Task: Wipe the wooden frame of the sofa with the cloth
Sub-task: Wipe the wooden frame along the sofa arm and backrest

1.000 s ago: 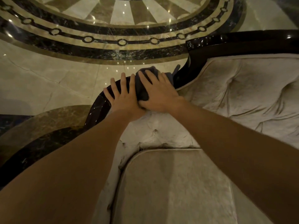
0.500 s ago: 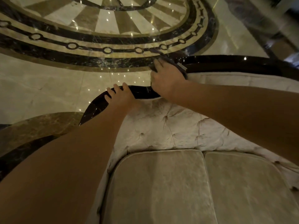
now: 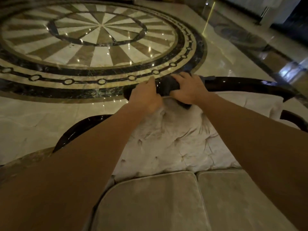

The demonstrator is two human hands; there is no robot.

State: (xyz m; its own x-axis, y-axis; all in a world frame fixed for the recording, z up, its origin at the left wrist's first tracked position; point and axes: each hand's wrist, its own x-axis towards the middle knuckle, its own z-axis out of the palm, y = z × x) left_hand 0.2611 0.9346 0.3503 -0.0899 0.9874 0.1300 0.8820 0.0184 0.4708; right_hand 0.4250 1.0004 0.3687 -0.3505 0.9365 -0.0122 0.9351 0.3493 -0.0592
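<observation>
The sofa's dark glossy wooden frame (image 3: 241, 85) curves along the top of the tufted cream backrest (image 3: 175, 140). A dark grey cloth (image 3: 166, 86) is wrapped over the top rail near its middle. My right hand (image 3: 186, 89) presses down on the cloth and grips it against the rail. Just left of the cloth, my left hand (image 3: 145, 97) is curled over the rail, its fingers touching the cloth's left edge. Part of the cloth hangs below my right palm onto the backrest.
Two cream seat cushions (image 3: 150, 202) fill the foreground under my arms. Behind the sofa lies polished marble floor with a round inlaid medallion (image 3: 100, 30). The frame's lower left arm (image 3: 80, 129) curves down at left; another dark frame piece (image 3: 293, 119) shows at right.
My right hand has slid the cloth rightward along the top rail. My left hand left the lower curved rail and came up beside the cloth. The view has shifted right and up.
</observation>
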